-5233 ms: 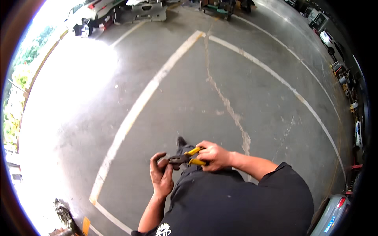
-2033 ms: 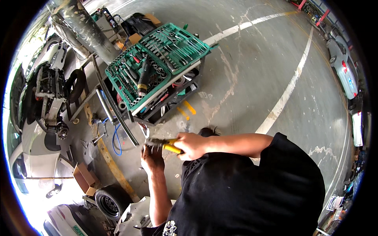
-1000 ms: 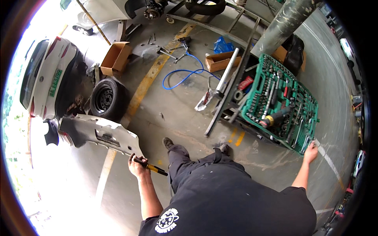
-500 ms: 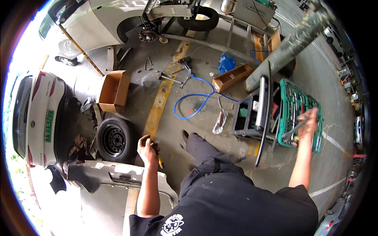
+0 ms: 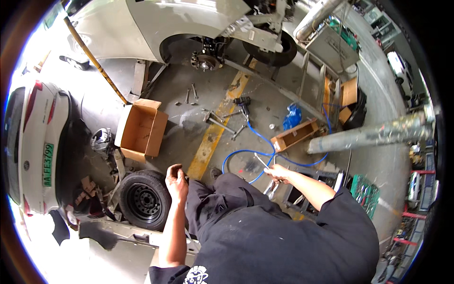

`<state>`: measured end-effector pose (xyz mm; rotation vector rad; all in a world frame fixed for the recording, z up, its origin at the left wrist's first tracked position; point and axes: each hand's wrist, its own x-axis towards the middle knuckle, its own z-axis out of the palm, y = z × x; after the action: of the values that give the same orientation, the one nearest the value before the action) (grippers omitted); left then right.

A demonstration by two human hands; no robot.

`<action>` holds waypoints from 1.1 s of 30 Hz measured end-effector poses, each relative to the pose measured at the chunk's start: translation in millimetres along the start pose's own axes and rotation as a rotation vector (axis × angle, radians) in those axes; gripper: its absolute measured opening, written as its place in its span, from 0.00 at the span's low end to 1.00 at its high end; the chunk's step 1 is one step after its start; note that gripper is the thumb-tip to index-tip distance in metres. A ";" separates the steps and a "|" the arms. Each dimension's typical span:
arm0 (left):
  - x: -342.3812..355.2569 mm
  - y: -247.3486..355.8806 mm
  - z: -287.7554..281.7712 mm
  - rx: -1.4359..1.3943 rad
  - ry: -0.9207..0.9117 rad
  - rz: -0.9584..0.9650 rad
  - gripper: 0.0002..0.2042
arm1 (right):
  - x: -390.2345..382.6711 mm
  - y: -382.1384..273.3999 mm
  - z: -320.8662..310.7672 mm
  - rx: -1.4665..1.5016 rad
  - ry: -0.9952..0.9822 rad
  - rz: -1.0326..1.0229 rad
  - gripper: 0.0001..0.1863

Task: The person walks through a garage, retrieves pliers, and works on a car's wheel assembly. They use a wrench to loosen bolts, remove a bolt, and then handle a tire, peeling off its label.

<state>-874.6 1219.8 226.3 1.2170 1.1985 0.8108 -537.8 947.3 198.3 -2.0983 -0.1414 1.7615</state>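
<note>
My right hand point(image 5: 279, 173) is closed around a slim silver wrench-like tool point(image 5: 261, 161) whose thin end points up and left, over the blue air hose point(image 5: 231, 154). Its exact kind is not clear. Below that hand lies a clear plastic packet point(image 5: 270, 190) on the floor, partly covered. My left hand point(image 5: 177, 182) is raised beside the spare wheel point(image 5: 144, 199), fingers curled. A dark bit shows at its palm side, but what it holds is hidden. Ahead on the floor lie an impact wrench point(image 5: 243, 102) joined to the hose and several metal tools point(image 5: 221, 124).
A grey car body point(image 5: 118, 28) with a bare brake disc point(image 5: 205, 62) stands ahead. An open cardboard box point(image 5: 142, 130) is at the left. A narrow box point(image 5: 295, 136), a slanted post point(image 5: 369, 137) and a green socket set point(image 5: 365, 193) stand to the right. A white car point(image 5: 40, 146) is far left.
My right hand has swung from over the green socket set leftward to my front, still carrying the silver tool. The yellow-handled thing at my left hand no longer shows. My view has shifted forward.
</note>
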 end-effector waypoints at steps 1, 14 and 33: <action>29.7 -2.3 5.5 0.193 -0.032 0.010 0.06 | 2.1 -38.5 -7.0 0.014 0.060 -0.078 0.19; 385.7 -195.3 163.8 0.589 -0.425 0.170 0.09 | 183.0 -280.1 -44.9 0.105 0.404 0.061 0.18; 543.6 -605.7 291.5 1.024 -0.685 0.413 0.06 | 401.2 -414.8 -162.0 0.332 0.380 -0.725 0.16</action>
<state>-546.6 1529.2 -511.3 2.3839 0.7586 -0.0580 -228.4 1420.1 -2.0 -1.7768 -0.4095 0.8829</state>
